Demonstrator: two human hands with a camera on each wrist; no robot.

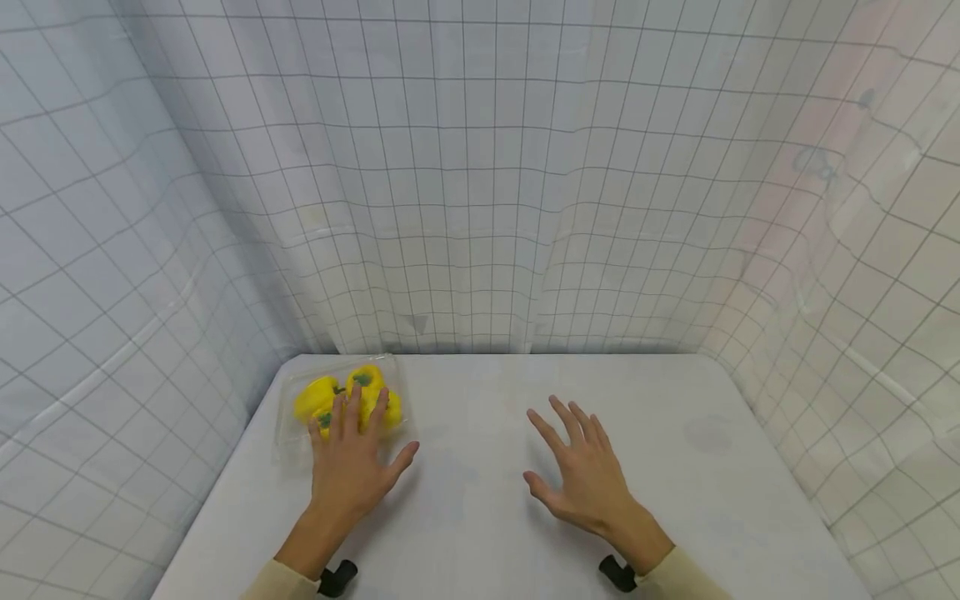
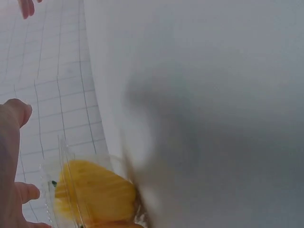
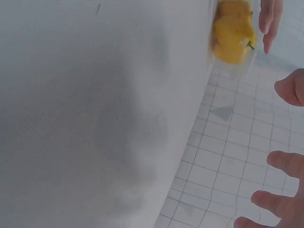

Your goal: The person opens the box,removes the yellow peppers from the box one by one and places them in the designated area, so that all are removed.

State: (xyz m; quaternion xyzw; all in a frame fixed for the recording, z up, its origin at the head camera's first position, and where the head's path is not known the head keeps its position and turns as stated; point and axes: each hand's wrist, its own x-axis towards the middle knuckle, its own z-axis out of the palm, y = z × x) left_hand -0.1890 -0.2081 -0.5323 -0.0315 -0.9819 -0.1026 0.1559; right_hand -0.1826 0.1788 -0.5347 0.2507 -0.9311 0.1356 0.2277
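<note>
Several yellow bell peppers (image 1: 315, 397) with green stems lie in a clear plastic container (image 1: 287, 446) at the back left of the white table. My left hand (image 1: 348, 475), fingers spread and straight, is held over the table; its fingertips overlap the container's front in the head view. The left wrist view has a yellow pepper (image 2: 95, 192) behind the clear plastic wall, below the thumb. Farther right, my right hand (image 1: 588, 479) hovers with fingers apart and slightly bent, holding nothing. In the right wrist view, the peppers (image 3: 232, 40) appear at the top, beside the left fingertips.
The white tabletop (image 1: 480, 467) stretches between and beyond both hands. White curtains (image 1: 480, 192) with a dark grid pattern hang around its back and both sides. Each wrist carries a small black device (image 1: 339, 578) near the light sleeve cuff.
</note>
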